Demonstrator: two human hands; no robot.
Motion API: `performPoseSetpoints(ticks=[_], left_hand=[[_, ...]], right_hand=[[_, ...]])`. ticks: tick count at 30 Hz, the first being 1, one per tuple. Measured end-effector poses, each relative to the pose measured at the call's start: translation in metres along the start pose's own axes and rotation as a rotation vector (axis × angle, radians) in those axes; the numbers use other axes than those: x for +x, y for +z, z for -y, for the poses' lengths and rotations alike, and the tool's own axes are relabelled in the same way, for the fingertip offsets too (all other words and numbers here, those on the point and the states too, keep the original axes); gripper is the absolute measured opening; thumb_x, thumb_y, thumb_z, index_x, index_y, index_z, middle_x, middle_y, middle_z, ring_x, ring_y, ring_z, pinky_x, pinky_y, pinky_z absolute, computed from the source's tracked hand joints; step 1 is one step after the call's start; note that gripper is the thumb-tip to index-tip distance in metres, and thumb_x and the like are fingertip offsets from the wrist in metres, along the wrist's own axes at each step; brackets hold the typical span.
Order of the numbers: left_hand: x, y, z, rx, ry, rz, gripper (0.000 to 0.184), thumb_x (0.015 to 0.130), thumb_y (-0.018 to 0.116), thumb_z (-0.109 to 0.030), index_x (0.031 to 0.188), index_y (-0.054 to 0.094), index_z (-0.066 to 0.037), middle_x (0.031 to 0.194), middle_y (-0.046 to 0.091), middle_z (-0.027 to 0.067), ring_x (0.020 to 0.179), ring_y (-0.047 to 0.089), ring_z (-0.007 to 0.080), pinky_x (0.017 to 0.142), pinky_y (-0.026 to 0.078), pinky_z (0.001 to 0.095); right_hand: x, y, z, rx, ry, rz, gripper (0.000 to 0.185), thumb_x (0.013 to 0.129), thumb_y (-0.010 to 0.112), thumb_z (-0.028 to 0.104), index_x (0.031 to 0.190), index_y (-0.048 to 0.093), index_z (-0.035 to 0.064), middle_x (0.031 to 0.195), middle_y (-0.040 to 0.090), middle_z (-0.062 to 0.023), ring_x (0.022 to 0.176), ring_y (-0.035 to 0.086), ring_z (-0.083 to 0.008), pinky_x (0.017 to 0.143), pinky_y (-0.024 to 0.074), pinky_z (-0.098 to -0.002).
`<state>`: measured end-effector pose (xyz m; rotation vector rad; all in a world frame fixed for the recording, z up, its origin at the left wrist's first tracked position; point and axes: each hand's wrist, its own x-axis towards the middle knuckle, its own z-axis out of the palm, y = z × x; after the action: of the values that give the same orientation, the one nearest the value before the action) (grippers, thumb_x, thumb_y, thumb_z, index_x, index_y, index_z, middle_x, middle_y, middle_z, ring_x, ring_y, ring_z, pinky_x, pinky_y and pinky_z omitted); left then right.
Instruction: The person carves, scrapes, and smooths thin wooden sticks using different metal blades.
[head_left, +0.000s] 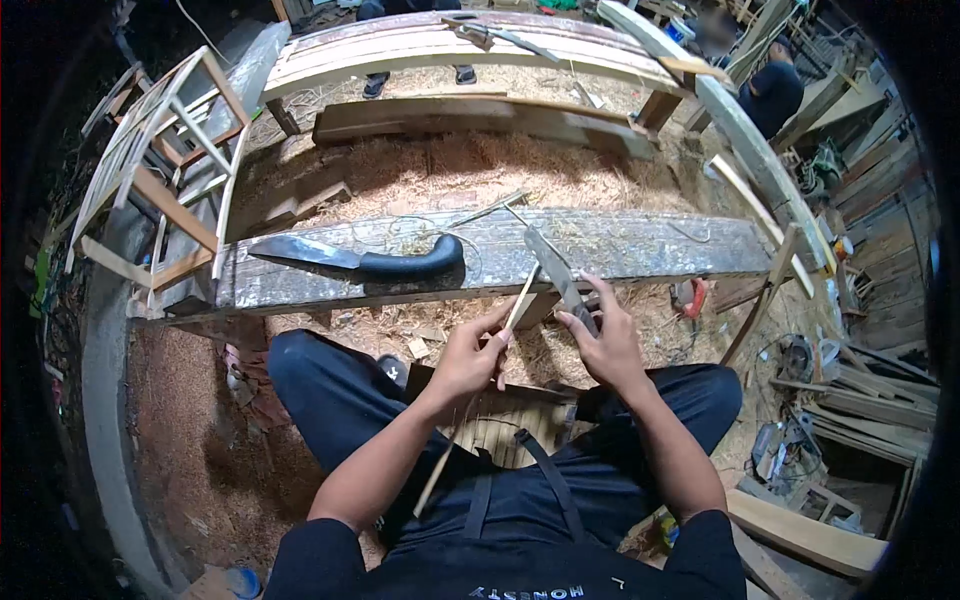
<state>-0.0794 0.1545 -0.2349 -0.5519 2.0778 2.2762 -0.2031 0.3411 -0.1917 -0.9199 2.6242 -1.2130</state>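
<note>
One slim wooden strip (521, 299) is in your left hand (470, 352), above your lap; its upper end lies right beside the blade and its lower end slants down past your wrist. Your left thumb and fingers are pinched closed around it. Your right hand (608, 345) is closed around the grip end of one narrow blade (556, 270), which points up and away from you. Both hands are near each other, just short of the tabletop (600, 240).

On that tabletop you have one large knife (410, 263) with a black handle, lying flat with its blade to your left, plus several thin slivers (490, 208). One red-handled tool (692, 298) lies beyond your right knee. One wooden frame (185, 180) stands to your left. Another person (775, 97) is at the far right. One blue object (243, 582) at lower left may be a container; its contents are too dim to tell.
</note>
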Motion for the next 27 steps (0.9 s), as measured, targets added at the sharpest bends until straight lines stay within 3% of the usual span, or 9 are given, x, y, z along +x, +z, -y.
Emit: performPoseSetpoints(ticks=[2, 3, 4, 8, 13, 19, 22, 25, 27], left_hand=[[-0.001, 0.007, 0.001, 0.069, 0.086, 0.017, 0.048, 0.099, 0.054, -0.006, 0.146, 0.048, -0.014, 0.079, 0.057, -0.0005, 0.061, 0.046, 0.0036, 0.056, 0.046, 0.0238], [-0.001, 0.014, -0.002, -0.094, 0.034, 0.057, 0.049, 0.100, 0.052, -0.006, 0.148, 0.046, -0.017, 0.078, 0.057, -0.0014, 0.057, 0.047, 0.0048, 0.053, 0.045, 0.0230], [-0.009, 0.021, -0.023, -0.220, -0.081, 0.069, 0.047, 0.101, 0.052, -0.007, 0.147, 0.048, -0.016, 0.073, 0.054, -0.0023, 0.055, 0.047, 0.0052, 0.052, 0.044, 0.0230], [-0.003, 0.032, -0.012, -0.190, -0.099, 0.022, 0.043, 0.101, 0.053, -0.010, 0.144, 0.050, -0.010, 0.069, 0.051, -0.0040, 0.056, 0.045, 0.0041, 0.049, 0.040, 0.0227], [0.004, 0.033, -0.003, -0.185, -0.095, -0.054, 0.037, 0.101, 0.056, -0.012, 0.136, 0.058, -0.004, 0.071, 0.048, -0.0087, 0.060, 0.039, 0.0017, 0.052, 0.033, 0.0208], [0.001, 0.028, -0.013, -0.327, -0.180, -0.014, 0.039, 0.101, 0.056, -0.012, 0.139, 0.054, -0.004, 0.068, 0.045, -0.0093, 0.058, 0.035, 0.0007, 0.050, 0.029, 0.0199], [0.000, 0.027, -0.009, -0.380, -0.191, 0.005, 0.040, 0.101, 0.055, -0.011, 0.140, 0.053, -0.004, 0.066, 0.042, -0.0097, 0.056, 0.033, 0.0003, 0.048, 0.027, 0.0200], [0.002, 0.027, 0.000, -0.346, -0.162, -0.004, 0.040, 0.101, 0.055, -0.011, 0.141, 0.052, -0.005, 0.065, 0.041, -0.0098, 0.055, 0.033, 0.0000, 0.048, 0.025, 0.0200], [0.001, 0.026, 0.000, -0.312, -0.157, -0.010, 0.040, 0.102, 0.054, -0.011, 0.141, 0.052, -0.005, 0.065, 0.041, -0.0098, 0.055, 0.033, -0.0001, 0.048, 0.025, 0.0198]], right_hand=[[-0.003, 0.000, -0.008, 0.150, 0.003, 0.037, 0.041, 0.086, 0.075, 0.013, 0.121, 0.055, 0.0048, 0.103, 0.065, -0.0197, 0.087, 0.066, -0.0308, 0.079, 0.0513, -0.0384], [-0.003, -0.002, -0.007, 0.148, -0.011, 0.038, 0.039, 0.085, 0.075, 0.012, 0.118, 0.057, 0.0042, 0.099, 0.064, -0.0182, 0.085, 0.066, -0.0300, 0.077, 0.0511, -0.0383], [-0.002, -0.004, -0.007, 0.145, -0.030, 0.037, 0.036, 0.084, 0.075, 0.010, 0.115, 0.058, 0.0037, 0.096, 0.064, -0.0167, 0.083, 0.065, -0.0291, 0.076, 0.0509, -0.0383], [-0.001, -0.003, -0.014, 0.053, -0.196, -0.017, 0.028, 0.083, 0.075, 0.009, 0.107, 0.064, 0.0004, 0.097, 0.057, -0.0168, 0.085, 0.062, -0.0305, 0.075, 0.0502, -0.0380], [-0.002, 0.000, -0.020, 0.053, -0.167, -0.014, 0.030, 0.082, 0.076, 0.010, 0.110, 0.067, 0.0014, 0.098, 0.056, -0.0173, 0.083, 0.061, -0.0317, 0.073, 0.0505, -0.0387], [-0.006, -0.001, -0.019, -0.005, -0.177, 0.009, 0.031, 0.082, 0.076, 0.010, 0.111, 0.069, 0.0038, 0.095, 0.056, -0.0164, 0.073, 0.062, -0.0284, 0.062, 0.0503, -0.0372], [0.003, 0.001, -0.028, -0.050, -0.178, -0.080, 0.030, 0.082, 0.075, 0.011, 0.111, 0.069, 0.0036, 0.089, 0.055, -0.0150, 0.070, 0.061, -0.0275, 0.060, 0.0496, -0.0378], [-0.009, 0.004, -0.015, 0.017, -0.181, 0.053, 0.029, 0.082, 0.075, 0.010, 0.109, 0.069, 0.0019, 0.087, 0.054, -0.0138, 0.069, 0.058, -0.0265, 0.061, 0.0481, -0.0380], [0.001, 0.005, -0.028, -0.016, -0.155, -0.021, 0.030, 0.081, 0.075, 0.011, 0.109, 0.069, 0.0015, 0.086, 0.054, -0.0135, 0.068, 0.058, -0.0262, 0.060, 0.0481, -0.0378]])
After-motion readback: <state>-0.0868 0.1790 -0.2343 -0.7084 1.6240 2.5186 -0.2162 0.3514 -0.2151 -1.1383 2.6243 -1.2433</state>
